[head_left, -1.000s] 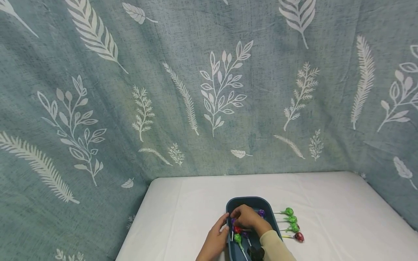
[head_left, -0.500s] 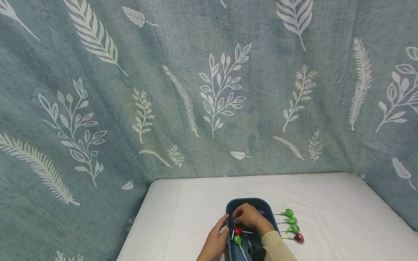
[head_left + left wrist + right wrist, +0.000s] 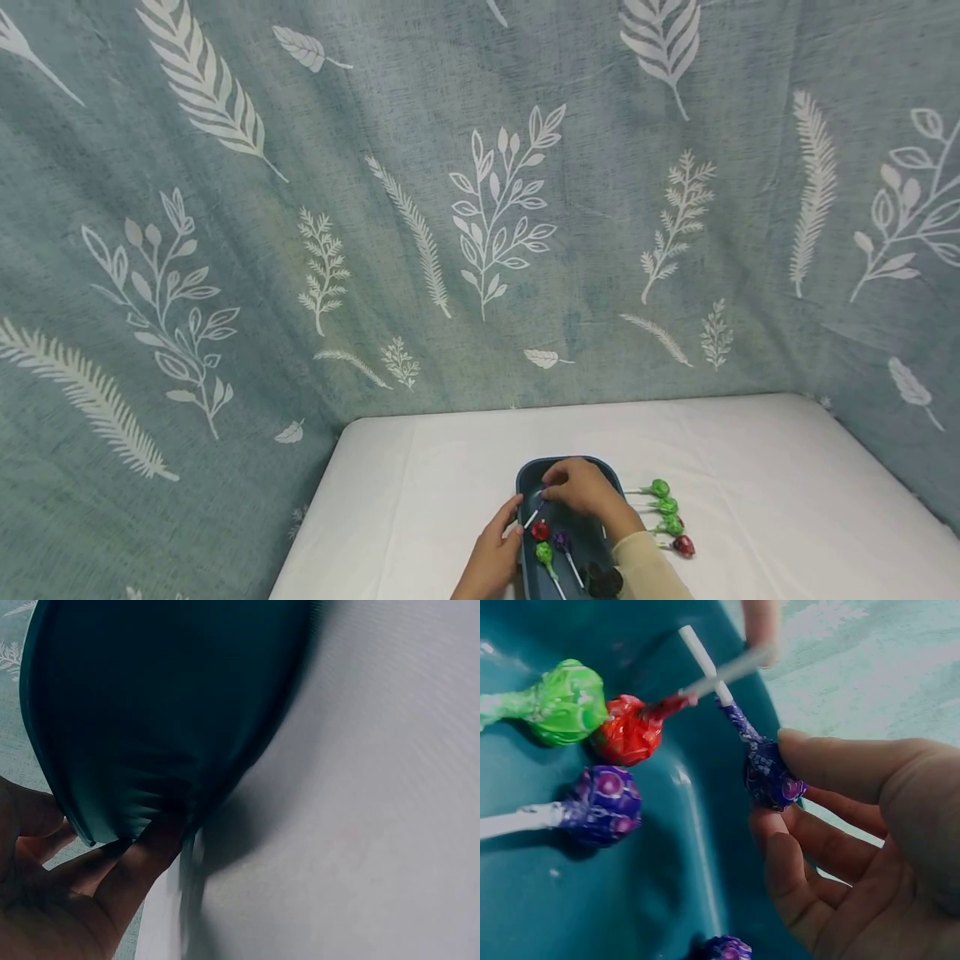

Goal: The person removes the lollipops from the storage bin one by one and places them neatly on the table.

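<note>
My right hand pinches a purple-wrapped lollipop by its candy head, thumb on one side and fingers on the other. Its white stick points toward the left wall of the dark blue tray. On that left side my left hand holds the tray, thumb at the rim and fingers against the outer wall, as the left wrist view shows. Inside lie a green lollipop, a red lollipop and a second purple lollipop. Another purple head peeks in at the bottom of the right wrist view.
Right of the tray, green lollipops and a red lollipop lie in a column on the white cloth. A leaf-patterned curtain hangs behind and beside the table. A dark thing sits at my right wrist.
My right hand has moved up and right from the tray's left wall, bringing the purple lollipop with it. The red lollipop has shifted slightly. My left hand stays on the tray.
</note>
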A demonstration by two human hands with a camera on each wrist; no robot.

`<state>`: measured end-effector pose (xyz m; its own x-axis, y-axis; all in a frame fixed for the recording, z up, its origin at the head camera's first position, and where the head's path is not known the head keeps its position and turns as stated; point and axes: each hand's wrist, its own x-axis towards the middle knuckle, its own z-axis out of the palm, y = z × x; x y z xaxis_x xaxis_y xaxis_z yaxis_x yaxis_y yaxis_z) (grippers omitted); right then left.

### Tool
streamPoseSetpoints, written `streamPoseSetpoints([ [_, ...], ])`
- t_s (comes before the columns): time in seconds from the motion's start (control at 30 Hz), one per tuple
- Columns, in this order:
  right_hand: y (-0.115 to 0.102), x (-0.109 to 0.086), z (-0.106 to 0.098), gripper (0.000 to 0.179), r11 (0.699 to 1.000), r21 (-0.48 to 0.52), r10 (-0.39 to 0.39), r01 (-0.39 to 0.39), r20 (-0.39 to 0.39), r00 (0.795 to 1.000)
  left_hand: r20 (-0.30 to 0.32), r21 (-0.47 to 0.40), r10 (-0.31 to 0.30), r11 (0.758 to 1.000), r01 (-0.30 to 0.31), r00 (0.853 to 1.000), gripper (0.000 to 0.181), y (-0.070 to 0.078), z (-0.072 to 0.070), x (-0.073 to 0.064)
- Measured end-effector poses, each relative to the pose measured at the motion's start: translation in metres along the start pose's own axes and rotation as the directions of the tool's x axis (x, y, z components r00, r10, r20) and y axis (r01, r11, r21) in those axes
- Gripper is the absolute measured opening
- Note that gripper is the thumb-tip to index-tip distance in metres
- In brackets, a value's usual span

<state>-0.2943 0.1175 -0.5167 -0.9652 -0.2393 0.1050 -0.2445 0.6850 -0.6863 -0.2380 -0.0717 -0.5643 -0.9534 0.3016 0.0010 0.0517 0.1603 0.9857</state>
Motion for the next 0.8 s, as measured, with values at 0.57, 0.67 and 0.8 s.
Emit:
streamPoseSetpoints([
  [0.57,-0.002,-0.017,-0.022,0.022,0.997,0.046,0.063,-0.058,-0.117,0.991,-0.020,0.038,0.000,0.999,0.001,1.000,0.042,0.001,0.001,0.000],
  [0.67,-0.006,-0.022,-0.026,0.024,0.995,0.065,0.084,-0.076,-0.129,0.988,-0.019,0.049,0.015,0.999,-0.014,1.000,0.042,0.002,0.001,0.000],
  [0.8,-0.009,-0.029,-0.033,0.025,0.992,0.081,0.103,-0.092,-0.143,0.984,-0.022,0.097,0.048,0.994,-0.046,0.999,0.041,0.002,0.001,0.000],
])
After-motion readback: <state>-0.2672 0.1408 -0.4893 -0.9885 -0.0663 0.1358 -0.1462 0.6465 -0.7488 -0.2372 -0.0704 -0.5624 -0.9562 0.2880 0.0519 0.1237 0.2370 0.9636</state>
